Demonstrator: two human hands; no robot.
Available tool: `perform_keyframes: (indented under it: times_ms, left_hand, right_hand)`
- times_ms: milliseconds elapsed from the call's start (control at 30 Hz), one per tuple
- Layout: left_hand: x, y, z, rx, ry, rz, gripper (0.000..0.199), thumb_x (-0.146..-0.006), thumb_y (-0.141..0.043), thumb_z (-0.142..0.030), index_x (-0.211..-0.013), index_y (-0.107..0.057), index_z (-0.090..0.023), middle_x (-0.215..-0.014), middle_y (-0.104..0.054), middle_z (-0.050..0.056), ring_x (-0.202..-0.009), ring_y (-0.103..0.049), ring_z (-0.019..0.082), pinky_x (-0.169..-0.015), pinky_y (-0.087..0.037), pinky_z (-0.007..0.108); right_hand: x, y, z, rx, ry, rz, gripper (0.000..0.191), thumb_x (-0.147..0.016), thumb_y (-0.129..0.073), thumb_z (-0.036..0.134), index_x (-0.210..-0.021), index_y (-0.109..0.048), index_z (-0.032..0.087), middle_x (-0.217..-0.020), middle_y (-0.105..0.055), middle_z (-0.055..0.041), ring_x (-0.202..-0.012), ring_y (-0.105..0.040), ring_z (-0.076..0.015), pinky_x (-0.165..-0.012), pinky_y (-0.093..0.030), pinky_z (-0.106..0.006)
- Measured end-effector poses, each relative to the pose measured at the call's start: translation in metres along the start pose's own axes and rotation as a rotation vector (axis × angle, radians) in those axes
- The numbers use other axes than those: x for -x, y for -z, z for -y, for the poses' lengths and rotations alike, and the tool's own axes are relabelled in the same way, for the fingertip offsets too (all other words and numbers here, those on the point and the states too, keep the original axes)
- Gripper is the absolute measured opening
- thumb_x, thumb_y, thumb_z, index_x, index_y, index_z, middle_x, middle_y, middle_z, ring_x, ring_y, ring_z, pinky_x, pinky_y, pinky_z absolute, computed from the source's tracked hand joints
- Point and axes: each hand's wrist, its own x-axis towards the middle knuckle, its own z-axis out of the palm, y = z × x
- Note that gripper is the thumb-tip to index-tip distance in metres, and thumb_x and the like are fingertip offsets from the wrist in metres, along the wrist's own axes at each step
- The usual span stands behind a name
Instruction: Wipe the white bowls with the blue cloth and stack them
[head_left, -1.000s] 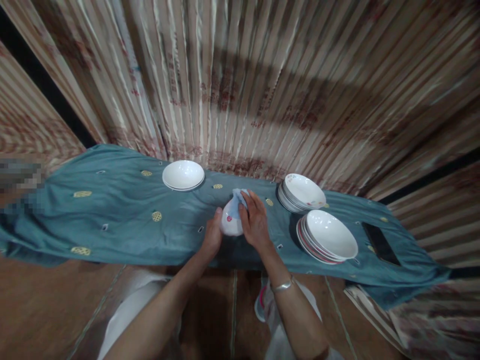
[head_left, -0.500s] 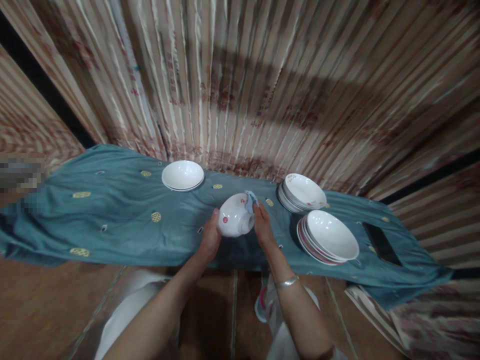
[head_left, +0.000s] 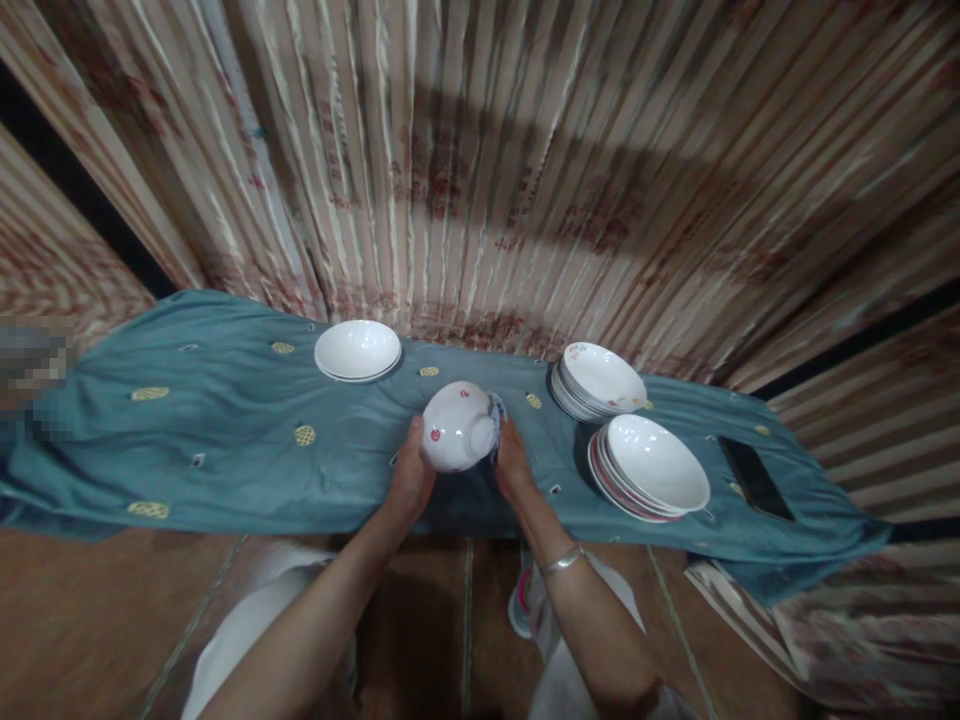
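Note:
A white bowl (head_left: 456,428) with small red marks is held tilted on its side above the cloth, its foot ring turned to the right. My left hand (head_left: 411,468) grips its left edge. At the bowl's right side, my right hand (head_left: 513,458) is closed on a blue-and-white cloth (head_left: 497,420) pressed near the foot ring. The fingers of both hands are partly hidden behind the bowl and cloth.
Shallow white bowls (head_left: 358,350) sit nested at the back left. Right of my hands stand two stacks of bowls, one behind (head_left: 600,378), one nearer (head_left: 656,465). A black phone (head_left: 754,478) lies beyond them on the teal tablecloth (head_left: 247,430). A pleated curtain (head_left: 480,180) hangs behind.
The bowl has turned so its foot ring faces more to the right. My right hand and the cloth have moved down its right side. The view has shifted slightly.

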Motion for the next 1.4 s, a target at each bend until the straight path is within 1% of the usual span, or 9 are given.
perform_keyframes:
  times_ms: [300, 433, 533, 667, 800, 1000, 1133, 1233, 1400]
  left_hand:
    - [0.002, -0.001, -0.002, 0.049, 0.017, 0.014, 0.041, -0.099, -0.037, -0.032, -0.120, -0.064, -0.009, -0.104, -0.076, 0.011, -0.117, -0.063, 0.023, -0.109, -0.042, 0.038]
    - [0.003, 0.004, -0.002, 0.085, 0.077, 0.045, 0.044, -0.099, -0.036, -0.036, -0.127, -0.061, -0.012, -0.109, -0.075, 0.010, -0.119, -0.062, 0.024, -0.109, -0.043, 0.039]
    - [0.002, 0.008, 0.000, 0.101, 0.089, 0.054, 0.045, -0.098, -0.039, -0.037, -0.131, -0.058, -0.013, -0.116, -0.072, 0.011, -0.118, -0.062, 0.025, -0.106, -0.045, 0.040]
    - [-0.001, 0.010, 0.002, 0.112, 0.130, 0.010, 0.047, -0.098, -0.037, -0.038, -0.135, -0.054, -0.016, -0.121, -0.070, 0.011, -0.120, -0.061, 0.026, -0.104, -0.047, 0.042]
    - [-0.001, 0.009, -0.001, 0.125, 0.161, -0.039, 0.047, -0.099, -0.034, -0.038, -0.135, -0.054, -0.015, -0.126, -0.068, 0.010, -0.123, -0.059, 0.024, -0.105, -0.046, 0.039]
    - [-0.005, 0.010, 0.000, 0.119, 0.143, -0.051, 0.046, -0.100, -0.033, -0.038, -0.132, -0.057, -0.014, -0.124, -0.068, 0.011, -0.120, -0.061, 0.024, -0.105, -0.047, 0.040]
    - [-0.011, 0.014, 0.003, 0.108, 0.124, -0.031, 0.046, -0.100, -0.033, -0.036, -0.133, -0.055, -0.015, -0.124, -0.068, 0.012, -0.118, -0.061, 0.023, -0.105, -0.046, 0.039]
    - [-0.012, 0.014, 0.004, 0.112, 0.135, -0.036, 0.045, -0.100, -0.032, -0.037, -0.131, -0.057, -0.014, -0.123, -0.068, 0.011, -0.118, -0.061, 0.022, -0.105, -0.046, 0.038]
    - [-0.010, 0.011, 0.000, 0.123, 0.129, -0.046, 0.046, -0.100, -0.029, -0.038, -0.123, -0.061, -0.013, -0.122, -0.069, 0.011, -0.119, -0.061, 0.021, -0.105, -0.046, 0.035]
  right_hand:
    - [0.003, 0.001, -0.009, -0.010, 0.017, 0.011, 0.054, -0.087, -0.049, 0.052, -0.128, -0.060, 0.019, -0.136, -0.061, -0.0076, -0.131, -0.050, -0.0195, -0.116, -0.031, -0.040]
    - [0.008, 0.001, -0.011, 0.092, 0.044, -0.001, 0.055, -0.088, -0.045, 0.050, -0.130, -0.058, 0.016, -0.139, -0.058, -0.0097, -0.132, -0.049, -0.0193, -0.117, -0.030, -0.042]
    - [0.011, 0.002, -0.011, 0.179, 0.069, 0.003, 0.056, -0.090, -0.040, 0.049, -0.131, -0.056, 0.015, -0.141, -0.055, -0.0109, -0.133, -0.049, -0.0192, -0.118, -0.029, -0.042]
    - [0.014, 0.006, -0.012, 0.311, 0.151, 0.036, 0.057, -0.091, -0.038, 0.050, -0.133, -0.055, 0.015, -0.140, -0.056, -0.0118, -0.135, -0.046, -0.0197, -0.118, -0.028, -0.041]
    - [0.019, 0.008, -0.012, 0.432, 0.213, 0.093, 0.057, -0.094, -0.033, 0.048, -0.138, -0.050, 0.016, -0.142, -0.053, -0.0109, -0.138, -0.042, -0.0193, -0.118, -0.028, -0.040]
    - [0.035, 0.004, -0.017, 0.556, 0.260, 0.125, 0.058, -0.096, -0.033, 0.041, -0.145, -0.040, 0.013, -0.149, -0.045, -0.0136, -0.142, -0.036, -0.0215, -0.119, -0.026, -0.044]
    - [0.051, 0.003, -0.023, 0.670, 0.334, 0.174, 0.061, -0.097, -0.033, 0.039, -0.149, -0.032, 0.008, -0.156, -0.032, -0.0172, -0.148, -0.024, -0.0238, -0.120, -0.022, -0.049]
    - [0.060, 0.003, -0.024, 0.752, 0.347, 0.207, 0.063, -0.098, -0.031, 0.037, -0.151, -0.025, 0.004, -0.158, -0.026, -0.0211, -0.149, -0.019, -0.0261, -0.120, -0.022, -0.052]
    - [0.071, 0.002, -0.028, 0.829, 0.423, 0.215, 0.065, -0.098, -0.034, 0.030, -0.155, -0.012, 0.009, -0.162, -0.014, -0.0193, -0.151, -0.010, -0.0278, -0.119, -0.024, -0.056]
